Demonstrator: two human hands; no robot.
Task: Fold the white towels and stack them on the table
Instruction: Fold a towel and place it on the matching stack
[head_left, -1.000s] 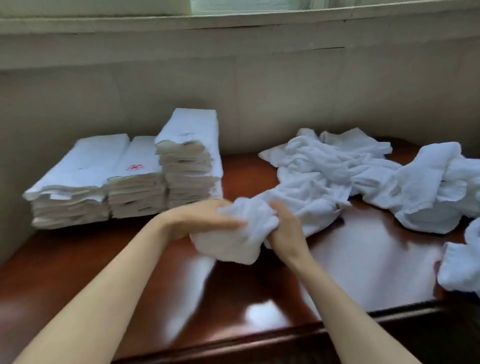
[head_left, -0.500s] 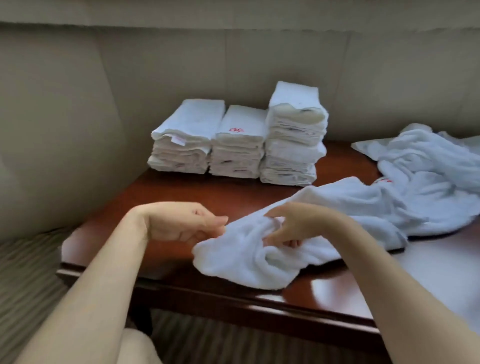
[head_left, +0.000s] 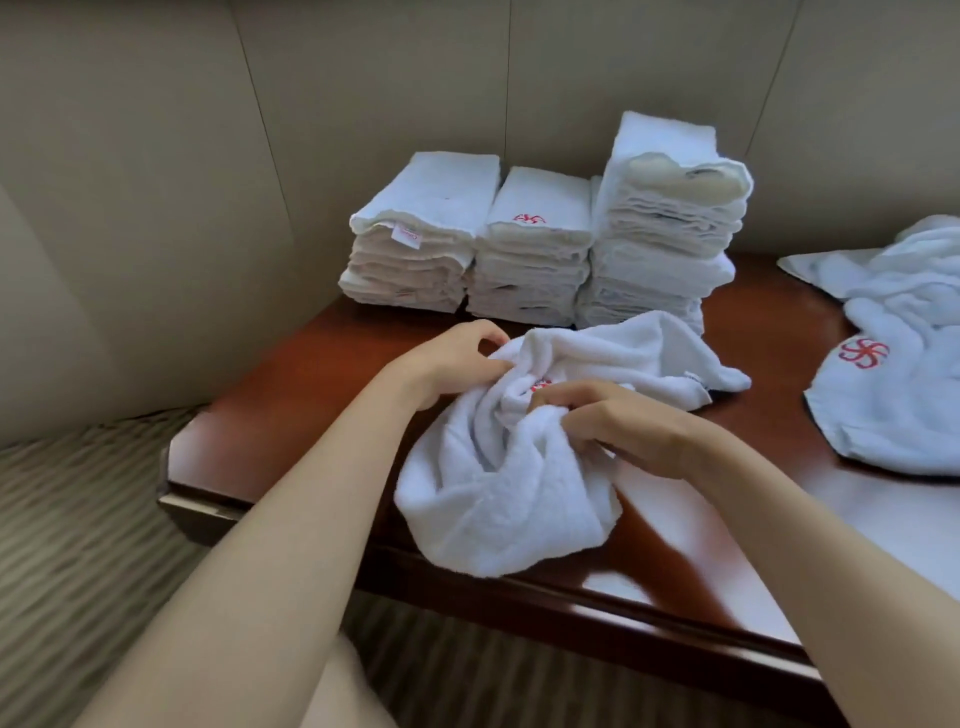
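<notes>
Big reddish wooden desk (head_left: 291, 395) takes up most of the view, pushed against a beige panelled wall (head_left: 130, 182). Three stacks of folded towels (head_left: 530, 249) sit side by side at the back edge near the left corner, the right one tallest. A loose pile of unfolded towels (head_left: 904, 374) sprawls at the right edge, red logo showing. The crumpled white towel (head_left: 519, 457) lies bunched by the front edge, just in front of the stacks. Left hand (head_left: 452, 364) has fingers curled, pinching its upper fold; right hand (head_left: 623, 426) grips the bunched middle, fingers curled into the cloth.
</notes>
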